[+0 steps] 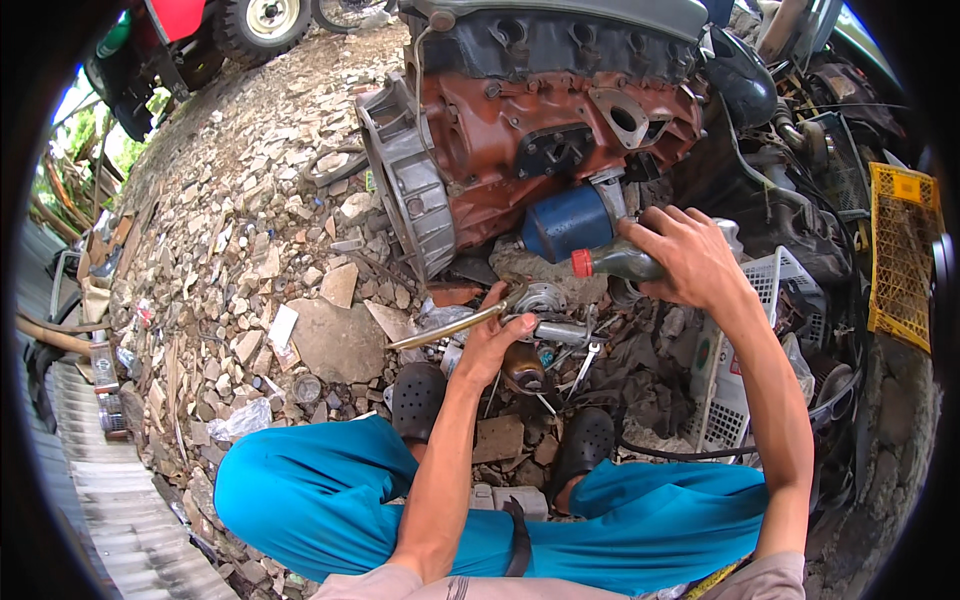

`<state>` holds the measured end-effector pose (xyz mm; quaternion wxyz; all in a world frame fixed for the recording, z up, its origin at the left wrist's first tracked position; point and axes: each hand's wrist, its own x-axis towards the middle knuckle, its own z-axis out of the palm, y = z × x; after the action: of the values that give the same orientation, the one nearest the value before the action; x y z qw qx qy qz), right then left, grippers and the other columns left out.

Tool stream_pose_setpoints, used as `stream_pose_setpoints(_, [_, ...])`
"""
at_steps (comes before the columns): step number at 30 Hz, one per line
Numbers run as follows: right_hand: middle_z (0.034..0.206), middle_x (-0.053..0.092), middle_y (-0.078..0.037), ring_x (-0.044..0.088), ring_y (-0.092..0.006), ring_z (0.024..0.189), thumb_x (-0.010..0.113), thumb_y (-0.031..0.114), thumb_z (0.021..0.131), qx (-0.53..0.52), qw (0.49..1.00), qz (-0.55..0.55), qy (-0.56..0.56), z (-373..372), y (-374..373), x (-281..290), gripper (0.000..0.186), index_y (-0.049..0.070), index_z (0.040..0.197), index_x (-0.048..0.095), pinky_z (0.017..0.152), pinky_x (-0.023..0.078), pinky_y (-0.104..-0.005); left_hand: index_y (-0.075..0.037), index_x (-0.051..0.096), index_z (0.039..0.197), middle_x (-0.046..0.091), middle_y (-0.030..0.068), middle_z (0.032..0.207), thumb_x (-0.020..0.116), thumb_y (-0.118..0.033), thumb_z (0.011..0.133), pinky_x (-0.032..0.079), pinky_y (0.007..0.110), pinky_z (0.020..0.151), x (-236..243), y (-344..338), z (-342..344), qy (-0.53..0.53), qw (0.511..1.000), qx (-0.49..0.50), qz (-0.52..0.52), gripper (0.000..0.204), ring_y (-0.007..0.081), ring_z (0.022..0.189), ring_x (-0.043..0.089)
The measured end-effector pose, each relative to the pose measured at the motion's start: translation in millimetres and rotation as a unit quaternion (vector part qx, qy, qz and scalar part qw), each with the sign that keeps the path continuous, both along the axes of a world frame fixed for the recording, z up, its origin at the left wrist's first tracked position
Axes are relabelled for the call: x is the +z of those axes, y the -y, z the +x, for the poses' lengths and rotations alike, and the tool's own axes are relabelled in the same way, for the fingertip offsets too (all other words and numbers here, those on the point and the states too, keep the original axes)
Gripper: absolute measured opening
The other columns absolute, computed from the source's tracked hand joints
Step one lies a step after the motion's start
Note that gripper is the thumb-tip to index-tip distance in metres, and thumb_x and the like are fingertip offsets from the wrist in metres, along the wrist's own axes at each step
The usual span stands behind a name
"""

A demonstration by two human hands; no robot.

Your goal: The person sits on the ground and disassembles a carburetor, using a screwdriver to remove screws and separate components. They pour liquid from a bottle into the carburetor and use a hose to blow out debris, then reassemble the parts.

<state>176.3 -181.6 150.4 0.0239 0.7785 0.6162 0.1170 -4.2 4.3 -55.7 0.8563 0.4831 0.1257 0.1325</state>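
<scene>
My right hand (690, 255) is wrapped round a green bottle (627, 261) with a red top, tilted so the top points left. Lower and to the left, my left hand (487, 340) grips a curved brass-coloured pipe (435, 329). By its fingers sits a round grey metal part (541, 298) with a short metal cylinder (563, 332); whether the pipe is joined to it I cannot tell. An amber-brown rounded object (523, 370) is just under that hand. The bottle's top is above and to the right of the round part, apart from it.
A rust-red engine block (470, 130) with a blue oil filter (568, 224) stands ahead. Wrenches (585, 368) lie between my shoes (418, 400). White crates (722, 400) and a yellow crate (900, 255) are at the right. Broken stone covers the ground (240, 300).
</scene>
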Motion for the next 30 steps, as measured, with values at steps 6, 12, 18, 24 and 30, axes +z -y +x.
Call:
stream_pose_setpoints(6, [0.106,0.063,-0.005,0.062,-0.0234,0.102,0.08,0.017,0.066,-0.004,0.996,-0.043,0.079,-29.7,-5.7,20.2,0.059,0.02,0.122,0.06,0.086,0.048,-0.0395,0.005,0.031,0.149,0.053,0.0123,0.132,0.087,-0.032,0.074,0.04,0.034,0.106,25.4,9.5,-7.2,-0.006,1.0,-0.011,0.027,0.1,0.0202,0.123,0.05])
stream_pose_setpoints(12, [0.106,0.064,-0.005,0.063,-0.0224,0.098,0.071,0.013,0.074,0.018,0.99,0.001,0.137,-43.0,-7.0,24.0,0.046,0.019,0.119,0.062,0.081,0.048,-0.0383,-0.007,0.049,0.139,0.054,0.0065,0.127,0.086,-0.035,0.073,0.041,0.031,0.102,36.4,15.4,-9.8,0.02,0.999,-0.022,0.041,0.081,0.0183,0.117,0.052])
stream_pose_setpoints(18, [0.1,0.063,-0.003,0.062,-0.0203,0.094,0.066,0.015,0.077,0.025,0.987,0.016,0.155,-59.1,-7.6,29.4,0.041,0.02,0.118,0.062,0.08,0.048,-0.0372,-0.012,0.053,0.136,0.055,0.0029,0.124,0.086,-0.032,0.07,0.04,0.029,0.101,42.0,17.5,-15.4,0.05,0.998,-0.02,0.039,0.076,0.017,0.116,0.052])
stream_pose_setpoints(24, [0.097,0.061,-0.002,0.062,-0.0195,0.091,0.063,0.017,0.079,0.041,0.982,0.03,0.181,-67.2,-3.9,36.4,0.038,0.02,0.117,0.062,0.08,0.048,-0.0365,-0.007,0.054,0.135,0.057,0.003,0.126,0.088,-0.028,0.067,0.041,0.029,0.1,46.3,17.1,-15.7,0.097,0.995,-0.031,0.007,0.079,0.0152,0.114,0.055])
stream_pose_setpoints(30, [0.094,0.06,-0.001,0.061,-0.019,0.089,0.063,0.016,0.077,0.062,0.982,0.038,0.177,-66.7,2.0,50.2,0.037,0.021,0.114,0.064,0.08,0.049,-0.0361,-0.007,0.054,0.134,0.06,0.004,0.122,0.089,-0.028,0.063,0.043,0.03,0.099,52.3,11.2,-16.6,0.118,0.992,-0.043,0.008,0.083,0.0157,0.112,0.057])
